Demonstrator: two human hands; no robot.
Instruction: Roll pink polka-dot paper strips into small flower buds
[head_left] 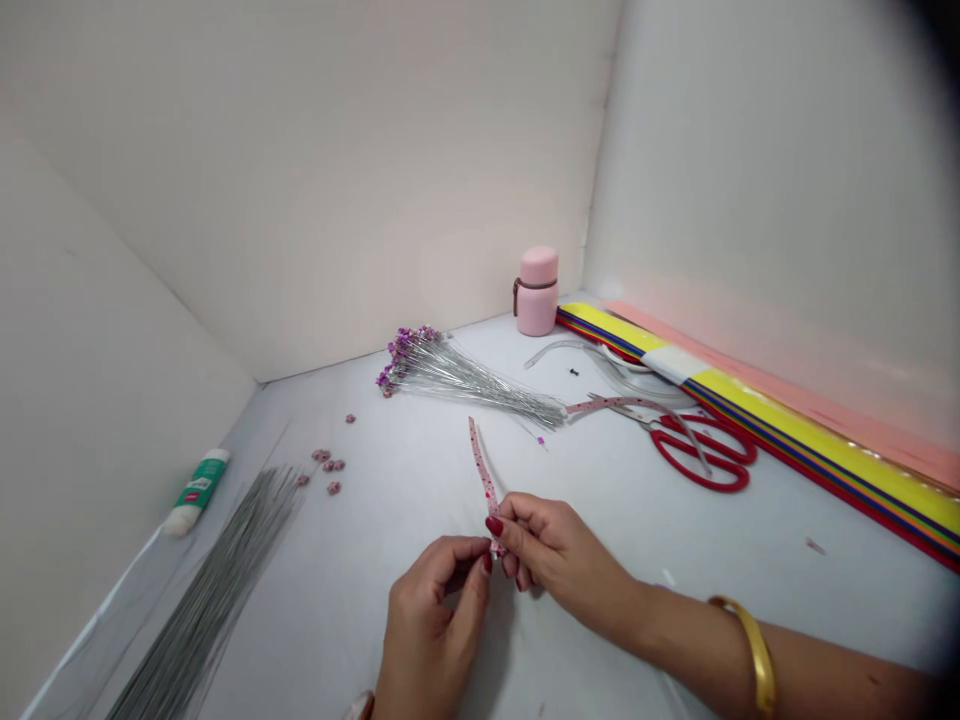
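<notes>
A narrow pink paper strip with red speckles (484,478) rises from my fingertips, tilted up and slightly left. My right hand (544,548) pinches its lower end, and my left hand (431,620) closes on it just beside, with the fingertips of both hands nearly touching. The lowest part of the strip is hidden by my fingers. A bundle of thin wires tipped with purple beads (450,372) lies beyond my hands, and small pink flower pieces (328,465) lie to the left.
A bundle of plain grey wires (210,590) and a green-and-white glue tube (196,492) lie at left. Red-handled scissors (701,450), a pink jar (538,292) and stacked coloured paper strips (810,460) stand at the back and right, against white walls.
</notes>
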